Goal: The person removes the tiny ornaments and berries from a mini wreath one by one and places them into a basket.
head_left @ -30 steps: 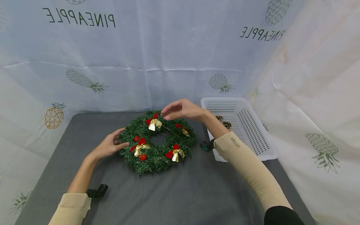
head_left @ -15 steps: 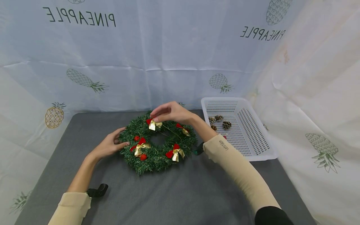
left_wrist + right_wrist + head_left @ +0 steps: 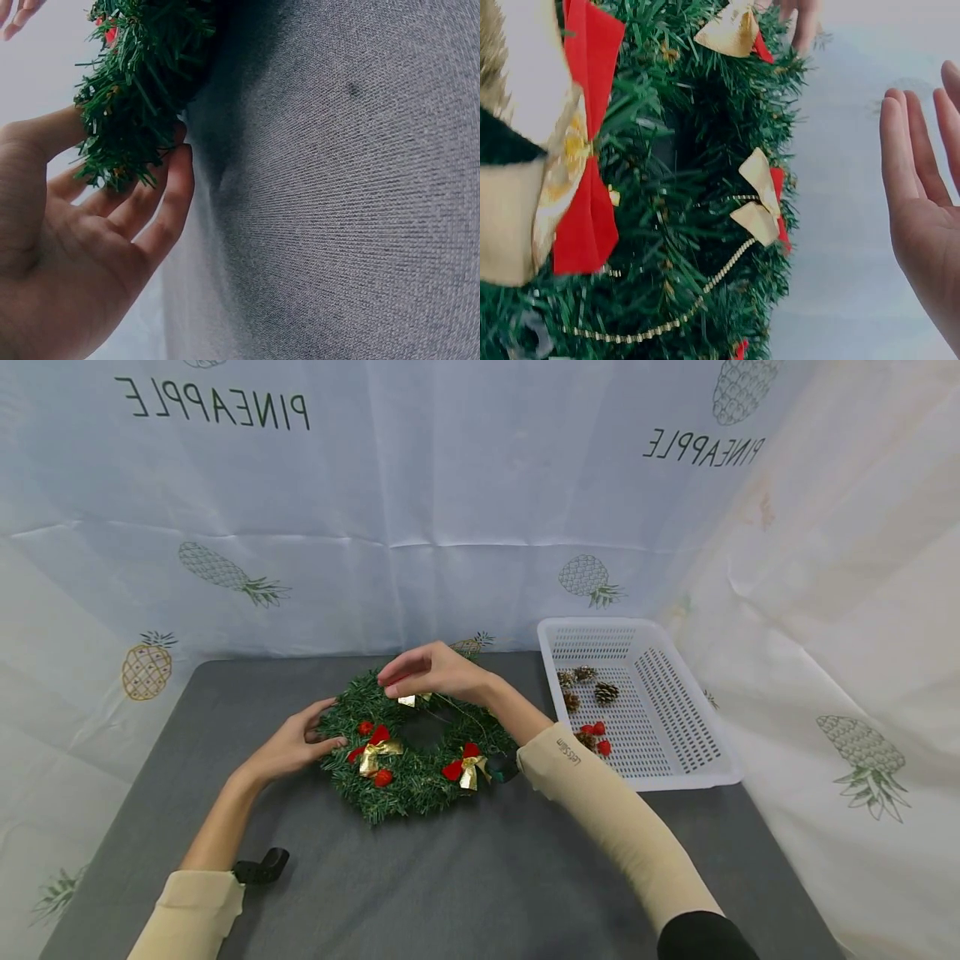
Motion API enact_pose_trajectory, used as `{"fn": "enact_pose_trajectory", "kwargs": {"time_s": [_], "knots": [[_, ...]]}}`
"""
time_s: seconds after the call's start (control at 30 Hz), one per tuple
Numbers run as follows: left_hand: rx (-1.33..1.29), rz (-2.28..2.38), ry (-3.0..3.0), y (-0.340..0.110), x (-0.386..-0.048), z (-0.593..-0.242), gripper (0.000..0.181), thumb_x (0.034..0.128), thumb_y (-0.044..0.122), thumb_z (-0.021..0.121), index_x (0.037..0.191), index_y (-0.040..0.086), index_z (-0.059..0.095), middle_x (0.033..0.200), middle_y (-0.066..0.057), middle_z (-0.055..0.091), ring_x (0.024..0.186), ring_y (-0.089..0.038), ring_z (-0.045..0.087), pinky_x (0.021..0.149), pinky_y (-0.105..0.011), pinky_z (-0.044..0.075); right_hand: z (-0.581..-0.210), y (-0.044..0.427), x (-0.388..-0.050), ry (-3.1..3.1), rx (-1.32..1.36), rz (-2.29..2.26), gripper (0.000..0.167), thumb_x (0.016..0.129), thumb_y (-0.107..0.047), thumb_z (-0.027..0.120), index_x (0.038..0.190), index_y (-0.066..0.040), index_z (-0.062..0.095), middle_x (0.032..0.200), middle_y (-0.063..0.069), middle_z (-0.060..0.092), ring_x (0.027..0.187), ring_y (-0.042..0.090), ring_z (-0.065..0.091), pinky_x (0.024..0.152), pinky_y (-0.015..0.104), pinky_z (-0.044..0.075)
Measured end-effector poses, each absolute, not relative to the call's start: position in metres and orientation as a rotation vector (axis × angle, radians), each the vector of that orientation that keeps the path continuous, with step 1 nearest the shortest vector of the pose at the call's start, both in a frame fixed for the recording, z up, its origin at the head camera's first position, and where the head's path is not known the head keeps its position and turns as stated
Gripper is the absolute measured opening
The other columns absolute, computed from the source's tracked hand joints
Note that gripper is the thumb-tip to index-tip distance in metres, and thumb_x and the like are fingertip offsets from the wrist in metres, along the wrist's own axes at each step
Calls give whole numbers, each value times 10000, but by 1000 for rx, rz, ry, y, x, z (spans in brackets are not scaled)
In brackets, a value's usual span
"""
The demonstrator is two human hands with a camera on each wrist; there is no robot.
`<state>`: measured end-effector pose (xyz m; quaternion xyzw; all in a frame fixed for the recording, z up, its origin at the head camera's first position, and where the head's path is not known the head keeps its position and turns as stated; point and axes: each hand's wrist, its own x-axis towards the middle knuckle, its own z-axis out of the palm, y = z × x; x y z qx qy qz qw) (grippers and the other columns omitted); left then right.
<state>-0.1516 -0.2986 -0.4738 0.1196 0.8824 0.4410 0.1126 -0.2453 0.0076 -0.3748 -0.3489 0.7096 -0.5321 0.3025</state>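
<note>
A green artificial wreath [image 3: 408, 802] lies on the grey cloth, trimmed with several red-and-gold bows [image 3: 377, 752], red berries [image 3: 383, 777] and a thin gold bead string [image 3: 658, 331]. At its left rim my left hand [image 3: 288, 752] grips the greenery, thumb on one side and fingers curled round the other, as the left wrist view also shows. My right hand [image 3: 438, 672] hovers over the wreath's far side, partly covering the far bow [image 3: 407, 701]. Its fingers [image 3: 900, 157] look fairly straight in the right wrist view, with nothing visible in them.
To the right stands a white perforated basket [image 3: 675, 718]. In its left part lie several pine cones [image 3: 606, 693] and red berries [image 3: 604, 747]. Behind the grey-covered table [image 3: 420, 885] hangs a pale pineapple-print curtain [image 3: 480, 585].
My right hand has moved left across the wreath's far side, coming in front of the far bow. More of the basket's contents show now. The left hand and wreath stay put.
</note>
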Motion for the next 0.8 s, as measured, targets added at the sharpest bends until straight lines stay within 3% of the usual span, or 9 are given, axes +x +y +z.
{"fn": "enact_pose_trajectory", "kwargs": {"time_s": [0.13, 0.3, 0.47, 0.8], "knots": [[362, 1298, 2585, -299, -152, -472, 863, 1082, 200, 693, 1699, -93, 167, 1699, -465, 212, 1389, -643, 549, 1025, -690, 581, -380, 1, -245, 1875, -918, -1401, 344, 1044, -85, 727, 1377, 0, 714, 1470, 278, 662, 1230, 183, 732, 1157, 445, 572], [371, 1297, 2590, -298, -153, -472, 863, 1080, 200, 699, 1694, -102, 174, 1688, -466, 245, 1366, -621, 587, 955, -583, 621, -387, -7, -245, 1868, -878, -1392, 354, 1048, -83, 722, 1386, 16, 705, 1455, 280, 672, 1284, 356, 713, 1195, 588, 518], [363, 1301, 2589, -298, -152, -473, 860, 1079, 192, 698, 1694, -103, 174, 1698, -460, 228, 1380, -628, 569, 987, -628, 609, -393, -18, -243, 1867, -817, -1382, 393, 1047, -76, 724, 1414, 56, 675, 1410, 236, 717, 1340, 455, 671, 1177, 565, 542], [365, 1302, 2595, -299, -152, -474, 860, 1077, 199, 700, 1694, -101, 181, 1701, -452, 235, 1391, -634, 556, 989, -636, 607, -407, -37, -239, 1920, -705, -1329, 365, 1049, -97, 730, 1388, 38, 709, 1426, 227, 719, 1335, 410, 691, 1149, 452, 584]]}}
